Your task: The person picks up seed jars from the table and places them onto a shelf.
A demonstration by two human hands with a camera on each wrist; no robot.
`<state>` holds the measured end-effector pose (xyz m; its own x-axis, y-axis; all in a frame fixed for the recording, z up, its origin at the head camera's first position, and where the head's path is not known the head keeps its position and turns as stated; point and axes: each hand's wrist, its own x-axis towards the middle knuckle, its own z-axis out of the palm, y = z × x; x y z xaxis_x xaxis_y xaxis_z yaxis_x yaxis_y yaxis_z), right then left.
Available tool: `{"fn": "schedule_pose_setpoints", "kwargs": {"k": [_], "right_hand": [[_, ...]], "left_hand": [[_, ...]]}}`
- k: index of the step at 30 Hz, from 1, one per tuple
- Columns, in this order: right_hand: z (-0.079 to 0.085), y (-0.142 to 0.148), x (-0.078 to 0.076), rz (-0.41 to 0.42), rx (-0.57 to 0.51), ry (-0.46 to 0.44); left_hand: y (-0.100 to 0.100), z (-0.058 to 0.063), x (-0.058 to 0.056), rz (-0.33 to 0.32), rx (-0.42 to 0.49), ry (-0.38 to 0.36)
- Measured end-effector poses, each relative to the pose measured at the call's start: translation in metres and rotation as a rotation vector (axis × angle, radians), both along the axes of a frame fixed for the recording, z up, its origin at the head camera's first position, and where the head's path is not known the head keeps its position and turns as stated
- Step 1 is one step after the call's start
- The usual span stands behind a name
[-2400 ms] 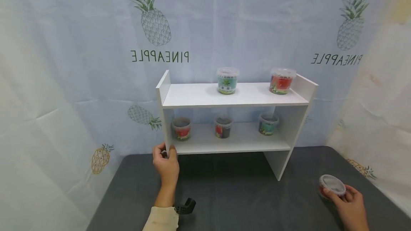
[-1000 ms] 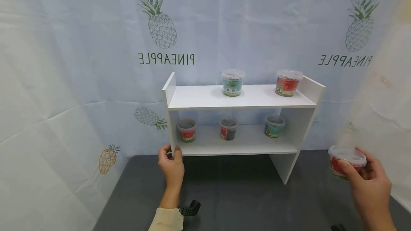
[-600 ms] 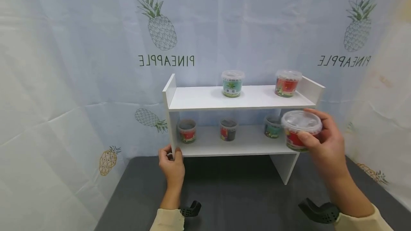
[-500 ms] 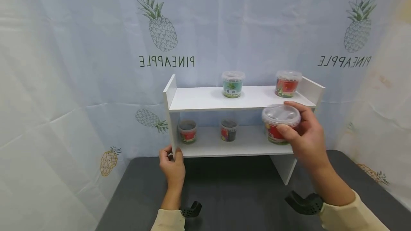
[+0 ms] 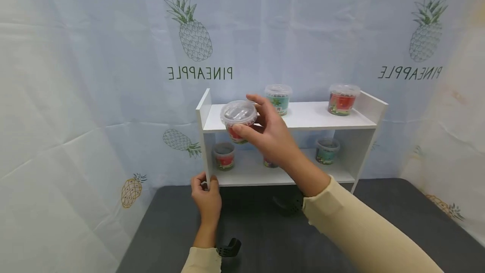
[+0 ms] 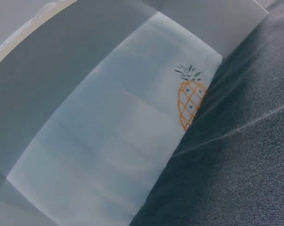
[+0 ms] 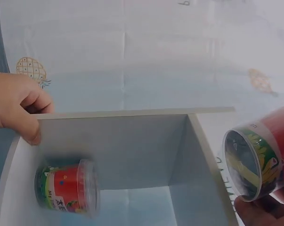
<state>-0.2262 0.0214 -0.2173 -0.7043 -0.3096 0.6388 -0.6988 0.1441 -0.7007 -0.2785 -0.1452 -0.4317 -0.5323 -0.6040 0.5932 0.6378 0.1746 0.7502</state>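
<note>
My right hand pinches a lidded plastic tub with a red label by its side, in front of the upper board's left end. In the right wrist view the same tub appears at the right, beside the shelf. My left hand grips the lower left side panel of the white two-tier shelf, thumb in front. Right of the held tub, a green-labelled tub stands on the upper board, partly behind my right hand. Another red-labelled tub sits at that board's right end.
On the lower board stand a red-labelled tub at left, one mostly hidden tub mid-board, and a green-labelled tub at right. The shelf stands on a dark table, before a pineapple-print curtain.
My right hand has lifted the red-labelled tub from the table's right side and carried it left and up across the shelf's front. My left hand keeps its grip on the side panel.
</note>
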Motion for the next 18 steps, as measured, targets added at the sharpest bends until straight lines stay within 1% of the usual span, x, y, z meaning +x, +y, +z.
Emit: {"fn": "schedule_pose_setpoints", "kwargs": {"k": [2, 4, 8, 13, 18], "right_hand": [[0.002, -0.011, -0.007, -0.024, 0.028, 0.005], [0.004, -0.018, -0.014, -0.067, 0.074, 0.005], [0.010, -0.030, -0.024, -0.149, 0.149, -0.069], [0.027, -0.042, -0.036, -0.202, 0.224, -0.189], [0.040, -0.052, -0.049, -0.225, 0.290, -0.241]], "left_hand": [[-0.003, -0.006, -0.006, -0.002, 0.001, 0.006], [-0.004, -0.010, -0.008, -0.010, 0.005, 0.008], [-0.005, -0.014, -0.010, -0.026, 0.010, 0.014], [-0.005, -0.014, -0.012, -0.017, 0.006, 0.033], [-0.005, -0.012, -0.013, -0.027, 0.009, 0.035]]}}
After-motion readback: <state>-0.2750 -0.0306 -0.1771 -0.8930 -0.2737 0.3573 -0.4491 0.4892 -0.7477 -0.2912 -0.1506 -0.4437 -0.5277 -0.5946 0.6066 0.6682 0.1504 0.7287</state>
